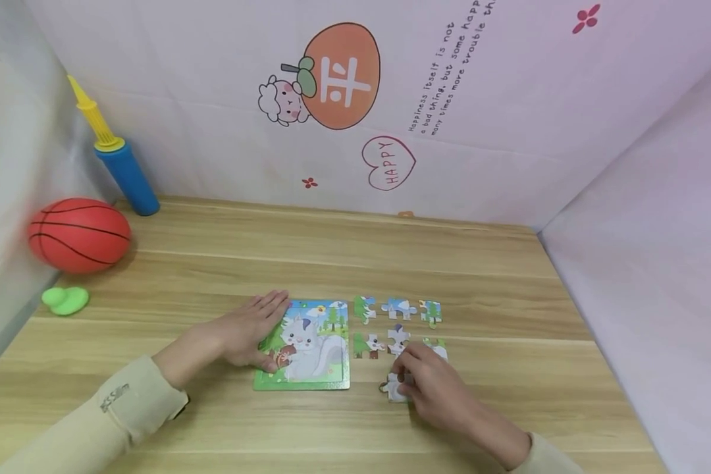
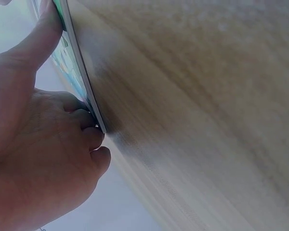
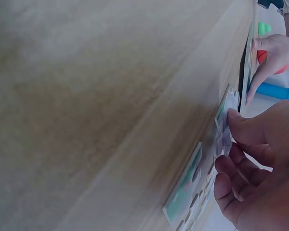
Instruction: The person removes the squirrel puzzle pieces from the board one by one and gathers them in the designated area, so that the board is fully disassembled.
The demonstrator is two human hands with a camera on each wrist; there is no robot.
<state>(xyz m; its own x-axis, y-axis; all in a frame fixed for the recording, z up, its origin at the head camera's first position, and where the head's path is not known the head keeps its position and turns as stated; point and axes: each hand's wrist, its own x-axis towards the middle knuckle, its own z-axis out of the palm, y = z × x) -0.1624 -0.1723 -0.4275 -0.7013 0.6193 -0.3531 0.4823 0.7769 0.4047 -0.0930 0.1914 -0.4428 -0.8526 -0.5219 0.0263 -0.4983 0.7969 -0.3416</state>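
Observation:
A square picture puzzle board (image 1: 316,355), showing a squirrel with an acorn, lies on the table. My left hand (image 1: 249,332) rests on its left edge, fingers extended along the rim and thumb over the picture; the left wrist view shows this hand (image 2: 48,139) at the board's edge. Right of the board, my right hand (image 1: 435,388) pinches a grey and white puzzle piece (image 1: 395,388) between thumb and fingers. In the right wrist view, the thumb of the right hand (image 3: 260,159) is against the piece. Another greenish puzzle piece (image 3: 183,187) lies beside it, hidden by the hand from above.
Loose puzzle pieces lie in rows beyond the right hand, among them a sky piece (image 1: 399,308) and a tree piece (image 1: 431,312). At the far left are a red ball (image 1: 79,236), a blue and yellow pump (image 1: 131,178) and a green object (image 1: 65,300).

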